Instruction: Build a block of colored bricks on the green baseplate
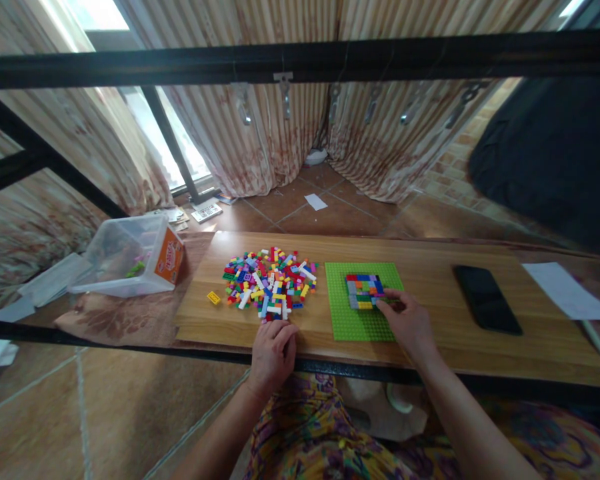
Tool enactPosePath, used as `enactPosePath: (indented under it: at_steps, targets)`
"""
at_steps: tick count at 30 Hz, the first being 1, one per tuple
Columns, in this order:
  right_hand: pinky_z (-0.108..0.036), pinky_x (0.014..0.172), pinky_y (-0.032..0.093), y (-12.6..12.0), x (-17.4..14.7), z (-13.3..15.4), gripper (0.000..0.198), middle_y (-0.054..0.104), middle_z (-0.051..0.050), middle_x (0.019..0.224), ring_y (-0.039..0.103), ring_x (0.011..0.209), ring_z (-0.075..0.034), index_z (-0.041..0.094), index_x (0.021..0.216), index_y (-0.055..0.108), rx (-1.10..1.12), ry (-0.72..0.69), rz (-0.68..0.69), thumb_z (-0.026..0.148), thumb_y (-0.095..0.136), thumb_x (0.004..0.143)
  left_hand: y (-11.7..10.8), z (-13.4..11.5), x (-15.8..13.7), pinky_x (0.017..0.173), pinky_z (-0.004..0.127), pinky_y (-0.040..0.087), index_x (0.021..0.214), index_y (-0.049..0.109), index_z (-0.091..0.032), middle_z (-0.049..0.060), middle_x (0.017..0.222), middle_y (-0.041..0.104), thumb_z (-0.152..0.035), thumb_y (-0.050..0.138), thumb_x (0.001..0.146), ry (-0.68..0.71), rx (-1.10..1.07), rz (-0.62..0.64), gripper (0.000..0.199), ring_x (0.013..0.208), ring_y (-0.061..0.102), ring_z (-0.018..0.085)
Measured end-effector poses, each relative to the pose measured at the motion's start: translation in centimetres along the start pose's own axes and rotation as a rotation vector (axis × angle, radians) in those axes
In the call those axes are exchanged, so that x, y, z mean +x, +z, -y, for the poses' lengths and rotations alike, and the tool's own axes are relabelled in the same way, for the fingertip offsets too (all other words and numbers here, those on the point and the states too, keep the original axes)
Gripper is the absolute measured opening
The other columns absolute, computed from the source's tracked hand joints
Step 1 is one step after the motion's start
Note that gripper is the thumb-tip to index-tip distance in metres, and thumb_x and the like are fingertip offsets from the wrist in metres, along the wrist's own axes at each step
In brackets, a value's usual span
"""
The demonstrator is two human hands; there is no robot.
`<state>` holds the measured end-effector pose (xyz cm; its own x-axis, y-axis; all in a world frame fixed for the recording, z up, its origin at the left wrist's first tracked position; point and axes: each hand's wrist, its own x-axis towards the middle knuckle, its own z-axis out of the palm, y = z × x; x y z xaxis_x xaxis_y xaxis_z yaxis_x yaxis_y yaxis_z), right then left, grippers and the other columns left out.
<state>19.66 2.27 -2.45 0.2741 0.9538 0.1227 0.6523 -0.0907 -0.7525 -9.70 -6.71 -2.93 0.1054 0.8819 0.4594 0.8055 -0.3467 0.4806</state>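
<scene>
A low build of coloured toy bricks [364, 288] stands on a green studded baseplate [340, 325]. My right hand [411, 323] reaches over the plate's right side, with thumb and index finger closed on a small brick at the build's right edge. That brick is mostly covered by the fingers; a bit of purple shows there. To the left lies a heap of loose bricks [270, 283] in many colours. My left hand [275, 347] rests at the table's front edge, just below the heap, its fingers curled in and nothing visible in them.
A yellow brick [213, 298] lies apart, left of the heap. Further left stands a clear plastic box [115, 260] with an orange label and a few pieces inside. A black phone [486, 298] and white paper [570, 288] lie on the right. A dark metal bar [300, 63] crosses above the table.
</scene>
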Motion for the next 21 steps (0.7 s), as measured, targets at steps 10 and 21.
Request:
enactPosePath:
  at_steps: [10,21]
  targets:
    - [-0.036,0.068,0.049,0.0,1.9,0.0,0.044,0.073,-0.008,0.080,0.064,0.068,-0.020,0.016,0.091,0.072,0.132,0.183,0.097,0.045,0.077,0.058,0.2,0.1,0.0,0.081,0.035,0.049,0.097,0.066,-0.021,0.005,0.092,0.068,-0.015,0.052,0.093,0.005,0.007,-0.015,0.016,0.087,0.063,0.020]
    - [-0.037,0.068,0.050,-0.5,2.5,0.1,0.044,0.075,-0.008,0.079,0.067,0.074,-0.023,0.016,0.086,0.074,0.234,0.194,0.118,0.051,0.076,0.060,0.1,0.1,0.0,0.081,0.036,0.049,0.096,0.066,-0.021,0.005,0.092,0.069,-0.016,0.051,0.093,0.002,0.020,0.004,0.016,0.086,0.062,0.020]
